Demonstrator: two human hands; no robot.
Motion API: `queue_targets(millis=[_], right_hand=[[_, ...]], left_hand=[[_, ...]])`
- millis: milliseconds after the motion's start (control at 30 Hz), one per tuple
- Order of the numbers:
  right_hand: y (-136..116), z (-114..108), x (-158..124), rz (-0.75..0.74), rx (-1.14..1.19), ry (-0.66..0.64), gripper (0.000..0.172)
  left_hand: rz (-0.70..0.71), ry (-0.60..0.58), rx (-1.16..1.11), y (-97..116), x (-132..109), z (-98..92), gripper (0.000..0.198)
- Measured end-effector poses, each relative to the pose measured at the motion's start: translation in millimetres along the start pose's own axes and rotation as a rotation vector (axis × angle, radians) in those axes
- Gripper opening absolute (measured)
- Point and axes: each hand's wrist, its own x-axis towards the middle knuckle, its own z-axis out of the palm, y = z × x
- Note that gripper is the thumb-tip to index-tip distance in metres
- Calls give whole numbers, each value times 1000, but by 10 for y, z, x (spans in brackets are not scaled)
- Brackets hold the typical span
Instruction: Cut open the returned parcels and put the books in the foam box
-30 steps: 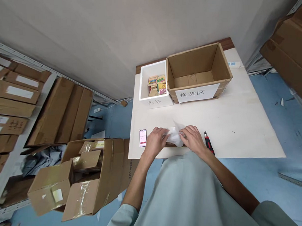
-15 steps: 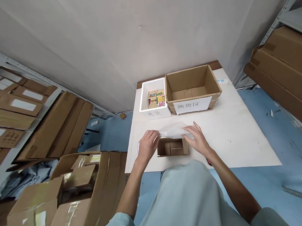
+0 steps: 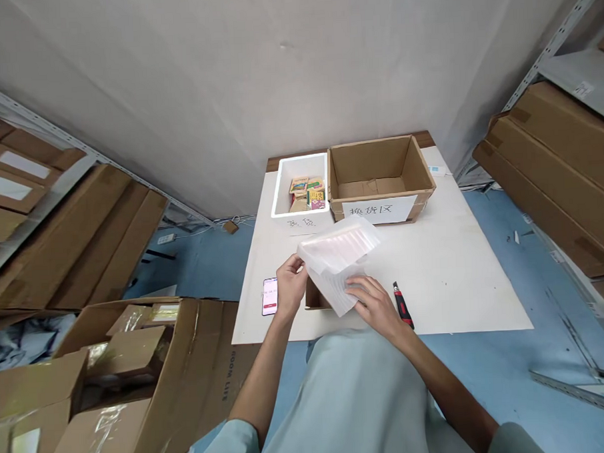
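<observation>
A sheet of translucent white packing wrap [image 3: 340, 251] is spread between my hands, its lower part looking ribbed and a faint pink tint showing through. My left hand [image 3: 291, 285] pinches its left edge. At the lower right, my right hand [image 3: 376, 303] has its fingers on the wrap, bent around its edge. Beneath the wrap, a small open cardboard box [image 3: 315, 298] stands on the white table [image 3: 464, 273], mostly covered. A phone [image 3: 270, 297] with a lit screen lies left of my left hand. To the right of my right hand is a red and black box cutter [image 3: 402, 305].
A white foam box [image 3: 301, 216] with several small colourful packets and a large labelled cardboard box [image 3: 381, 213] stand at the table's back. Opened cartons [image 3: 182, 365] crowd the floor at left. Shelves with long cartons [image 3: 550, 169] flank both sides.
The wrap has been opened out and raised from a folded strip into a wider sheet. My right hand has moved down and left, uncovering the box cutter. The phone now shows more fully.
</observation>
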Motion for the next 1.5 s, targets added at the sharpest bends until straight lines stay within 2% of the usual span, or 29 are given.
queue_targets(millis=[100,200,300,367,467,600,667,700,767,833,900,967,1033,1167,1267,1367,1433,1500], right_hand=[[20,93,46,115,102,45,34],[33,174,142,308,305,172,21],[45,253,294,543,553,330,34],[50,295,401,636,691,412,44],[54,311,507,696,804,484,52],[78,229,510,690,801,463,47],[97,166,476,694,752,452,45],[105,133,456,702,716,449,44],[113,69,414,715,608,425,39],[109,4,375,714,463,377,34],[100,-66,341,698,365,313,31],[96,-143,314,671,375,251,33],[102,-231,288,641,435,204,37],[148,-444,236,625,532,174,44],[190,-604,209,632,635,156,51],[231,-704,195,645,707,144,55],[261,-721,185,658,742,148,54],[292,-705,175,664,771,155,53]], left_hand=[[-150,5,-148,-80,-61,73,40],[-291,19,-274,-215,-133,154,54],[-353,35,-376,-358,-221,257,62],[-396,18,-419,-431,-292,328,66],[-453,-58,-432,-507,-390,384,67],[-521,-115,-354,-558,-468,293,65],[-456,-24,-200,-526,-511,211,62],[-354,52,-84,-487,-540,177,62],[-39,178,178,-365,-607,140,61],[269,162,397,-216,-655,152,59],[425,57,531,-93,-642,192,57],[413,-38,599,-41,-554,225,60],[300,-87,613,-67,-413,222,59],[114,-69,618,-229,-117,106,49],[21,-60,649,-348,48,-2,52],[-67,-191,731,-439,144,-53,61],[-67,-261,790,-459,161,-41,66],[12,-232,761,-418,138,7,62]])
